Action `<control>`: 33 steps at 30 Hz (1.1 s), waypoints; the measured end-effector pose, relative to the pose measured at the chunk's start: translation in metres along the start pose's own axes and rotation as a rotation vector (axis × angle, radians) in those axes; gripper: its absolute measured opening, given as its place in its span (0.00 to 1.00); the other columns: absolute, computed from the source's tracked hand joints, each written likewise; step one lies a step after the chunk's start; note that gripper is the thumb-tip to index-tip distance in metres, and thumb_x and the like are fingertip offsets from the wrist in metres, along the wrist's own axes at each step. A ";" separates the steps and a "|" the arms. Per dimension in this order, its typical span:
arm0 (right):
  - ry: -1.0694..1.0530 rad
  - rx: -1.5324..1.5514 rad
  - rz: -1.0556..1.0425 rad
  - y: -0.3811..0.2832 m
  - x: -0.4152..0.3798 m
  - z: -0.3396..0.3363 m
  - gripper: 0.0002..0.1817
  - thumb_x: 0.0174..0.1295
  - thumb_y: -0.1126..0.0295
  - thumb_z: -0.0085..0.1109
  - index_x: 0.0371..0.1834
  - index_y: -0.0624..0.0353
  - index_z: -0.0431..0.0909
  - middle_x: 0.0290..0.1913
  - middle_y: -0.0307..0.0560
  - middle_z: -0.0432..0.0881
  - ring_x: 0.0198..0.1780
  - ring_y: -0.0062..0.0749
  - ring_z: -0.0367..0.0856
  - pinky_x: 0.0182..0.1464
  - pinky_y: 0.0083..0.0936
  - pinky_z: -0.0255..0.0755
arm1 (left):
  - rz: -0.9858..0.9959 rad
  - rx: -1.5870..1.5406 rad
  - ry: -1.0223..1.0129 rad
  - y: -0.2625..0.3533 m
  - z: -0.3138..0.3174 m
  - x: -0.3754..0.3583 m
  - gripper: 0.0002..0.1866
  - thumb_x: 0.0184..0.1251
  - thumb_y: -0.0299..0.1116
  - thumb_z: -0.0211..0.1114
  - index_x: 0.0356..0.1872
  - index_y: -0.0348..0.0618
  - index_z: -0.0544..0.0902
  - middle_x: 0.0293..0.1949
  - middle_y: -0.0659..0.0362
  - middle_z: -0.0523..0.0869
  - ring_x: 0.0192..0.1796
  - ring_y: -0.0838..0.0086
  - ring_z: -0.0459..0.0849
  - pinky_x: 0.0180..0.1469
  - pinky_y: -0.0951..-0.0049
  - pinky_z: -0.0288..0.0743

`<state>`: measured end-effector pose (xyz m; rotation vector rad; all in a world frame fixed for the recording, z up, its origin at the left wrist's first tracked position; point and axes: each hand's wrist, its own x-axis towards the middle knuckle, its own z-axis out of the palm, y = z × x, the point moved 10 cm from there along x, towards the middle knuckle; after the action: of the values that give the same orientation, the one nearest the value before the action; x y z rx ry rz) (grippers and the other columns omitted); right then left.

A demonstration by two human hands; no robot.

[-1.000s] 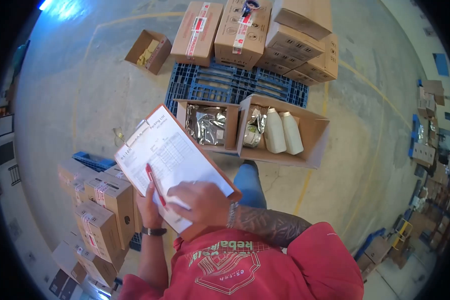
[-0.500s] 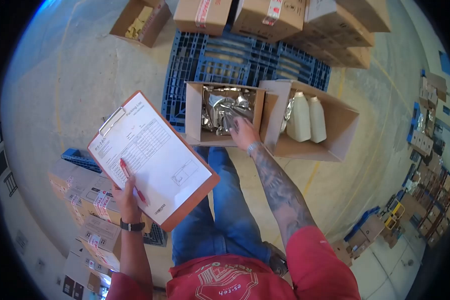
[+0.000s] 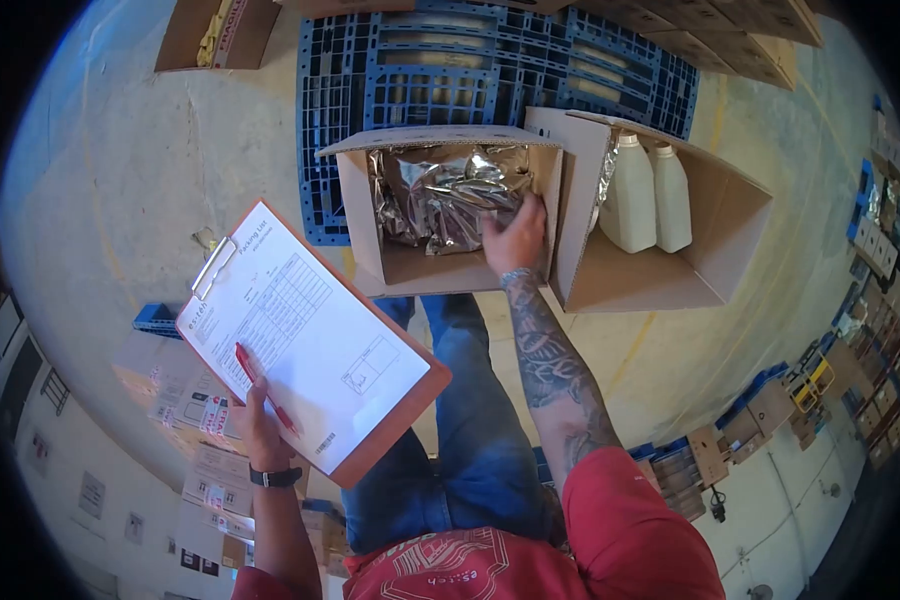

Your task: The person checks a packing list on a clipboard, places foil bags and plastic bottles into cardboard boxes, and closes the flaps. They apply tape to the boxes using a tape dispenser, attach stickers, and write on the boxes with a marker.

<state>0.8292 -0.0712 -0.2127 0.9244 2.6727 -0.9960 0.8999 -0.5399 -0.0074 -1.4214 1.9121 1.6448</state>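
Note:
My left hand [image 3: 258, 418] holds an orange clipboard [image 3: 395, 415] with a printed packing list [image 3: 300, 330] and pins a red pen [image 3: 260, 385] against the paper. My right hand [image 3: 515, 238] reaches into an open cardboard box [image 3: 370, 240] and grips silver foil pouches [image 3: 450, 195] inside it. Beside it on the right stands a second open box [image 3: 710, 250] with two white plastic bottles [image 3: 645, 195] and a foil pouch at its left wall.
Both boxes sit at the edge of a blue plastic pallet [image 3: 420, 80] on a concrete floor. Sealed cartons [image 3: 730, 30] are stacked on the pallet's far side. An open carton [image 3: 215, 30] lies top left. Taped cartons [image 3: 195, 400] stand at the left.
My right hand left the clipboard, reached forward into the left box and took hold of the foil pouches. The view tilted down, so the boxes look closer.

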 end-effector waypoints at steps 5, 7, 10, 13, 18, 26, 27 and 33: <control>-0.231 -0.316 -0.165 -0.051 0.021 0.046 0.53 0.44 0.54 0.80 0.74 0.50 0.61 0.74 0.58 0.59 0.75 0.60 0.57 0.74 0.54 0.54 | 0.046 0.020 -0.016 0.009 0.008 -0.004 0.32 0.63 0.32 0.66 0.67 0.31 0.68 0.59 0.51 0.80 0.56 0.68 0.79 0.62 0.66 0.71; -0.353 -0.371 -0.213 -0.064 0.037 0.058 0.54 0.42 0.53 0.81 0.75 0.47 0.60 0.75 0.58 0.57 0.76 0.59 0.55 0.75 0.56 0.52 | 0.026 -0.008 -0.013 0.003 0.006 0.001 0.32 0.63 0.32 0.66 0.67 0.31 0.68 0.59 0.50 0.79 0.57 0.67 0.78 0.63 0.66 0.70; -0.577 -0.437 -0.272 -0.056 0.044 0.086 0.55 0.41 0.52 0.82 0.76 0.40 0.60 0.77 0.56 0.55 0.78 0.58 0.50 0.77 0.60 0.45 | -0.036 0.052 0.007 -0.002 0.000 0.006 0.31 0.63 0.32 0.66 0.66 0.31 0.68 0.59 0.50 0.79 0.56 0.67 0.78 0.63 0.66 0.70; -0.371 -0.438 -0.555 -0.056 0.023 0.072 0.35 0.52 0.60 0.73 0.66 0.43 0.73 0.69 0.53 0.66 0.68 0.60 0.65 0.71 0.57 0.58 | -0.037 0.054 0.033 -0.001 -0.002 0.006 0.29 0.64 0.32 0.65 0.64 0.31 0.69 0.58 0.51 0.79 0.55 0.67 0.78 0.62 0.66 0.70; -0.473 -0.399 -0.536 -0.023 -0.014 0.040 0.17 0.54 0.71 0.62 0.49 0.51 0.79 0.52 0.51 0.80 0.57 0.52 0.76 0.63 0.48 0.66 | -0.086 0.050 0.016 -0.004 -0.008 0.014 0.28 0.65 0.31 0.64 0.64 0.31 0.69 0.57 0.51 0.79 0.55 0.68 0.78 0.62 0.66 0.70; -0.637 -0.553 -0.396 -0.012 -0.045 0.008 0.08 0.61 0.74 0.50 0.40 0.57 0.79 0.37 0.52 0.84 0.45 0.50 0.83 0.52 0.45 0.73 | -0.032 0.105 -0.038 0.007 -0.008 0.019 0.27 0.65 0.30 0.65 0.62 0.31 0.70 0.57 0.51 0.79 0.55 0.69 0.78 0.63 0.66 0.69; -0.634 -0.560 -0.394 -0.016 -0.046 0.006 0.08 0.61 0.74 0.50 0.40 0.57 0.79 0.37 0.52 0.84 0.45 0.50 0.83 0.52 0.45 0.73 | -0.052 0.102 -0.045 0.007 -0.008 0.020 0.27 0.65 0.30 0.65 0.63 0.31 0.70 0.57 0.51 0.79 0.55 0.68 0.78 0.63 0.66 0.68; -0.674 -0.562 -0.225 -0.025 -0.052 0.000 0.12 0.62 0.73 0.50 0.46 0.56 0.81 0.39 0.53 0.84 0.46 0.49 0.84 0.48 0.45 0.77 | -0.090 0.100 -0.052 -0.004 -0.020 0.030 0.28 0.65 0.29 0.66 0.64 0.31 0.69 0.58 0.50 0.79 0.56 0.68 0.78 0.64 0.66 0.68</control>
<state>0.8557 -0.1121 -0.1818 0.1327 2.2741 -0.4162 0.8959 -0.5712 -0.0245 -1.3905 1.8460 1.5092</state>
